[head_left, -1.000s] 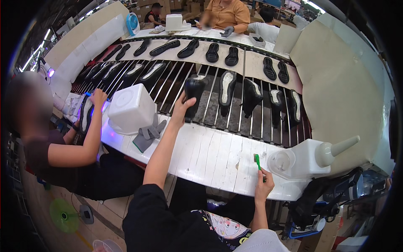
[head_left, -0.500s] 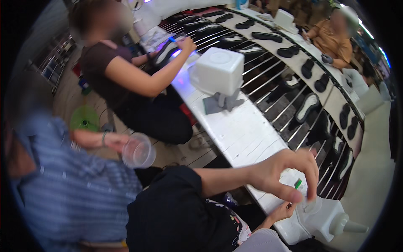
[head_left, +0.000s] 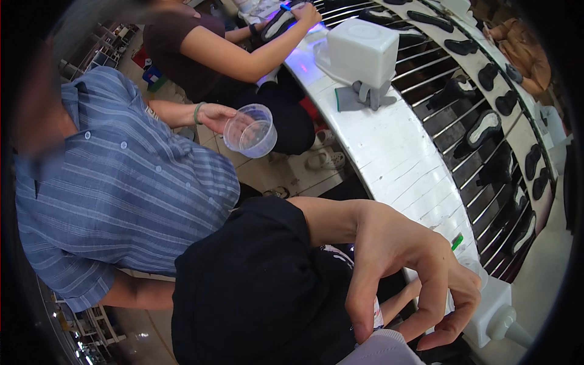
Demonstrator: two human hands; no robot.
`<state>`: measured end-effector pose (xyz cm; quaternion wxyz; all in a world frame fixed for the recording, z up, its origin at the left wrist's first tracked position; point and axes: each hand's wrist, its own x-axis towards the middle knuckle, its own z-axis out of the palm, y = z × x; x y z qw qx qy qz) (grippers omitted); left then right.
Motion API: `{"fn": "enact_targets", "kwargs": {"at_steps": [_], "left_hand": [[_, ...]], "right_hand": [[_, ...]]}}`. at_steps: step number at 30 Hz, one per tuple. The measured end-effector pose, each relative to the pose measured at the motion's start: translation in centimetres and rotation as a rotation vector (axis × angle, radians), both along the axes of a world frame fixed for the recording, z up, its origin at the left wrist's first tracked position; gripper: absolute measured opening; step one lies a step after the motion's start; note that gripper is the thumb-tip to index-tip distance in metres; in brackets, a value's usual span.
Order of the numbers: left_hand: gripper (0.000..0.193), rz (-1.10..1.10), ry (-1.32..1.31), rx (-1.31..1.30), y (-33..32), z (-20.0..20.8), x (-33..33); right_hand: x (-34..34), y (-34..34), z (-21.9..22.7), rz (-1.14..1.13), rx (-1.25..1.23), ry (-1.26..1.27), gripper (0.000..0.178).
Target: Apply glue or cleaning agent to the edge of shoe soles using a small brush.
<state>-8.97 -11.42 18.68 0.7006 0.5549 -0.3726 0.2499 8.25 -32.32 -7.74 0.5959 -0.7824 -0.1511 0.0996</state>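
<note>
My left hand [head_left: 413, 267] arches large and close in view, reaching out of a black short sleeve. Its fingers are bent and spread apart, with nothing seen between them. The thumb tip meets the edge of a pale grey ribbed cloth [head_left: 380, 350] at the lower rim. Behind it my right forearm [head_left: 400, 304] shows in part; its hand and fingers are hidden by the left hand. Beyond the knuckles, a small green-tipped thing [head_left: 457, 242] and part of a clear container [head_left: 477, 272] appear beside a white nozzle bottle [head_left: 500, 316].
A white worktop [head_left: 395, 152] carries a grey glove [head_left: 365, 97] and a white jug [head_left: 365, 52]. Alongside runs a metal rod conveyor [head_left: 447, 112] with several black shoe parts. At left, a person in a blue striped shirt holds a clear tub [head_left: 250, 131]; another works farther off.
My left hand has drawn from above the bench down toward the pale cloth. The view has shifted, and my right hand is now covered. The neighbour's clear tub shows higher and farther right.
</note>
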Motion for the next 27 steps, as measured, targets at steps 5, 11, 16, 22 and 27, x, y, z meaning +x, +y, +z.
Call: {"fn": "enact_targets", "kwargs": {"at_steps": [5, 11, 16, 22, 27], "left_hand": [[0.025, -0.047, 0.121, -0.083, 0.9, 0.0, -1.4], [0.022, 0.023, 0.047, -0.011, 1.9, 2.6, -2.4], [0.028, -0.039, -0.004, -0.002, 2.6, 2.0, -1.1], [0.039, -0.234, 0.289, 0.052, -1.6, -1.5, 1.0], [0.032, -0.459, 0.726, 0.297, -4.5, -10.3, 2.2]], "right_hand": [[0.8, -1.5, -0.3, -0.078, -0.008, 0.014, 0.02], [-0.3, -0.9, 1.6, -0.205, 0.046, 0.065, 0.02], [2.1, 2.4, -0.6, -0.323, 0.213, 0.098, 0.02], [2.5, 6.2, -0.2, -0.363, 0.556, 0.234, 0.023], [0.9, 8.5, 2.9, -0.349, 0.648, 0.31, 0.028]]}}
